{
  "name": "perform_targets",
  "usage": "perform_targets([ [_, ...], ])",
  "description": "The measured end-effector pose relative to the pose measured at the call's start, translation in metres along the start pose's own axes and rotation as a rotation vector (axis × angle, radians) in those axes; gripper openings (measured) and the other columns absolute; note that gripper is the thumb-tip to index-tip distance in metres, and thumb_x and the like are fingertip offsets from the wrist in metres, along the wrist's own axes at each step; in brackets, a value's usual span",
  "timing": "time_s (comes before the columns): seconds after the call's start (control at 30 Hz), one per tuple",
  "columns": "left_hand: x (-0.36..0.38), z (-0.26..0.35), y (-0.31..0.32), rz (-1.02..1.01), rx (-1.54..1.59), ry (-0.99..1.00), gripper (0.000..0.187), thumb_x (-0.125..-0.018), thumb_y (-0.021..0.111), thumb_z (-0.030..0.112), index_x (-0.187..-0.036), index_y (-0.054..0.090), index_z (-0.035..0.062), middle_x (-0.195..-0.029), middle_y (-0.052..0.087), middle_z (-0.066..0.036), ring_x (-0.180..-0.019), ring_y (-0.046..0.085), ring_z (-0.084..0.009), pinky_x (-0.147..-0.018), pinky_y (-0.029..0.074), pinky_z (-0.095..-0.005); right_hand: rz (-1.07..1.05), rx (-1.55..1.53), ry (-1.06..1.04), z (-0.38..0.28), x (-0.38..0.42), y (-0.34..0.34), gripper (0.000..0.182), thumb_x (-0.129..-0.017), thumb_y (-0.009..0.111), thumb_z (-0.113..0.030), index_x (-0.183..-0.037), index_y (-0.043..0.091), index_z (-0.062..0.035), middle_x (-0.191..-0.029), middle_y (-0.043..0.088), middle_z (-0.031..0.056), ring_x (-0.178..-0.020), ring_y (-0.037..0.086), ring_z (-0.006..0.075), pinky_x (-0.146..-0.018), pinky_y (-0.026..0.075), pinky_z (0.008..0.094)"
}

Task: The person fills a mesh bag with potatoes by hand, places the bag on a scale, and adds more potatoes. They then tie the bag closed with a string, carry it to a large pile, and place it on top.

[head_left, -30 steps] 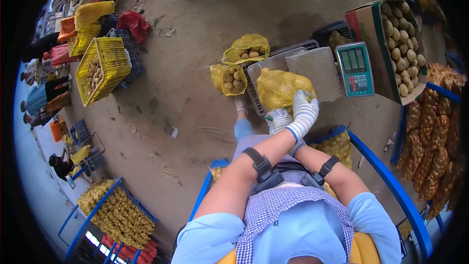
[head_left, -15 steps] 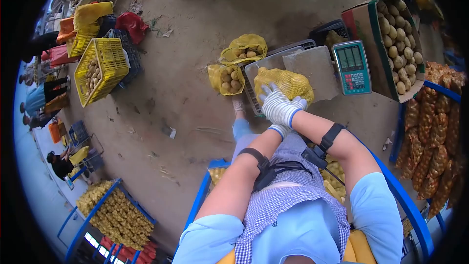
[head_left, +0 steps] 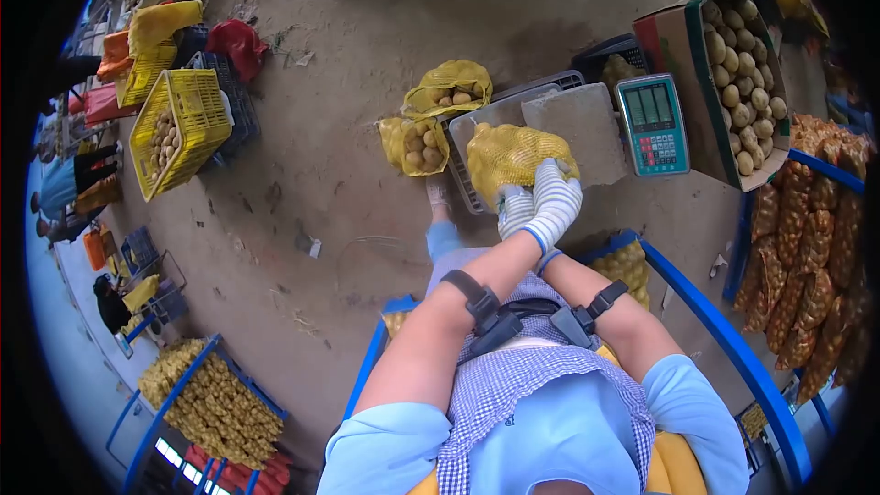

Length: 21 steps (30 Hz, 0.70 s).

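Note:
A filled yellow mesh bag (head_left: 513, 154) lies on a scale platform (head_left: 456, 133) in front of me. My left hand (head_left: 555, 197), in a white striped glove, crosses over the right wrist and is closed on the bag's near right end. Just left of it, my right hand (head_left: 515, 211), gloved alike, is closed at the bag's near edge; part of its fingers is hidden. Left of the platform stand two open yellow mesh bags with potatoes, one farther (head_left: 467, 75) and one nearer (head_left: 410, 154).
A teal scale display (head_left: 653, 133) stands right of a grey slab (head_left: 576, 128), beside a cardboard box of potatoes (head_left: 676, 64). A yellow crate (head_left: 191, 142) holds potatoes at left. Blue-framed carts (head_left: 724, 325) with filled bags flank me. Several people are at the far left.
My crossed arms have swapped: the left forearm now lies over the right. The left hand has moved onto the bag's right end, and the right hand has drawn back nearer to me.

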State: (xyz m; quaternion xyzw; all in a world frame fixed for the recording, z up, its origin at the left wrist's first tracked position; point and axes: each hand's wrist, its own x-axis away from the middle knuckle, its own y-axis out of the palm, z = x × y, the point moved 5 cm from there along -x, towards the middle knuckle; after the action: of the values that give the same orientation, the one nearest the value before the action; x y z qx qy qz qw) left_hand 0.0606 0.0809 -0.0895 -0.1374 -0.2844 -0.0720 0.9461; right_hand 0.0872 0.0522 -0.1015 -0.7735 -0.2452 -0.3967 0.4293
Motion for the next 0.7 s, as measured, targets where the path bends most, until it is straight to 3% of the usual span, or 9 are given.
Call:
perform_targets([
  [0.03,0.0,-0.003,-0.004,-0.001,-0.003,-0.004,0.023,-0.071,0.063,0.009,-0.09,0.05,0.0059,-0.084,0.054,-0.014,-0.079,0.057,-0.0293,-0.072,0.046,-0.0403,-0.004,-0.003,0.0,0.006,0.005,0.017,0.046,-0.088,0.044,-0.026,-0.13,0.036,-0.0093,-0.13,0.042,0.0152,-0.118,0.043,0.0252,-0.101,0.032,0.0376],
  [0.1,0.0,0.005,-0.005,-0.141,-0.35,0.3,0.024,-0.07,0.062,0.011,-0.09,0.051,0.0064,-0.087,0.053,-0.019,-0.08,0.056,-0.0331,-0.072,0.046,-0.0415,0.47,0.273,-0.515,0.001,0.031,0.04,0.05,-0.09,0.039,-0.03,-0.134,0.03,-0.0081,-0.136,0.036,0.0136,-0.12,0.041,0.0248,-0.1,0.032,0.0376],
  [0.13,0.0,0.001,-0.011,-0.134,-0.342,0.294,0.024,-0.07,0.062,0.011,-0.09,0.051,0.0064,-0.087,0.053,-0.019,-0.08,0.056,-0.0331,-0.072,0.046,-0.0415,0.461,0.282,-0.52,0.01,0.037,0.031,0.05,-0.09,0.039,-0.03,-0.134,0.03,-0.0081,-0.136,0.036,0.0136,-0.12,0.041,0.0248,-0.1,0.032,0.0376],
  [0.27,0.007,-0.009,-0.008,-0.377,-0.559,0.35,0.023,-0.074,0.058,0.013,-0.094,0.052,0.0033,-0.1,0.055,-0.022,-0.09,0.057,-0.0388,-0.075,0.048,-0.0445,-0.465,-0.277,-0.725,0.013,0.107,-0.03,0.024,-0.08,0.053,-0.02,-0.095,0.067,-0.0083,-0.088,0.065,0.0148,-0.085,0.062,0.0249,-0.081,0.046,0.0335],
  [0.33,-0.003,-0.013,-0.002,-0.464,-0.547,0.329,0.026,-0.073,0.058,0.012,-0.097,0.053,0.0032,-0.102,0.055,-0.02,-0.09,0.057,-0.0386,-0.076,0.047,-0.044,-0.28,-0.19,-0.393,0.003,0.092,-0.083,0.016,-0.072,0.061,-0.022,-0.077,0.07,-0.0099,-0.067,0.064,0.0125,-0.073,0.063,0.0254,-0.075,0.048,0.033],
  [0.47,-0.01,-0.012,0.002,-0.65,-0.771,0.32,0.029,-0.076,0.059,0.02,-0.102,0.054,0.0105,-0.104,0.054,-0.012,-0.1,0.054,-0.0268,-0.089,0.042,-0.0344,-0.289,0.401,-0.66,-0.043,0.071,-0.092,0.025,-0.068,0.062,-0.031,-0.078,0.069,-0.0092,-0.068,0.064,0.0133,-0.07,0.063,0.0292,-0.068,0.05,0.0375],
  [0.53,0.014,0.004,-0.023,-0.744,-0.656,0.233,0.023,-0.086,0.046,0.022,-0.104,0.055,0.011,-0.109,0.054,-0.011,-0.104,0.053,-0.0218,-0.093,0.04,-0.0336,-0.13,0.0,-0.454,-0.039,0.045,-0.104,0.019,-0.069,0.062,-0.026,-0.08,0.07,-0.0118,-0.073,0.065,0.0134,-0.074,0.063,0.03,-0.07,0.049,0.0398],
  [0.6,0.016,-0.013,-0.019,-0.677,-0.021,-0.02,0.029,-0.089,0.039,0.024,-0.113,0.047,0.0108,-0.118,0.049,-0.01,-0.11,0.049,-0.0205,-0.096,0.037,-0.0331,0.224,0.315,-0.657,-0.049,0.036,-0.109,0.016,-0.07,0.062,-0.022,-0.082,0.07,-0.0153,-0.079,0.066,0.0143,-0.077,0.064,0.0305,-0.072,0.05,0.039],
  [0.7,0.016,-0.056,0.008,-0.492,0.921,-0.373,0.038,-0.094,0.029,0.028,-0.127,0.036,0.0104,-0.13,0.041,-0.009,-0.118,0.043,-0.0186,-0.101,0.033,-0.0325,-0.031,0.738,-0.663,-0.056,0.022,-0.072,0.017,-0.074,0.059,-0.016,-0.085,0.07,-0.0108,-0.081,0.067,0.0146,-0.075,0.066,0.0294,-0.064,0.052,0.0382],
])
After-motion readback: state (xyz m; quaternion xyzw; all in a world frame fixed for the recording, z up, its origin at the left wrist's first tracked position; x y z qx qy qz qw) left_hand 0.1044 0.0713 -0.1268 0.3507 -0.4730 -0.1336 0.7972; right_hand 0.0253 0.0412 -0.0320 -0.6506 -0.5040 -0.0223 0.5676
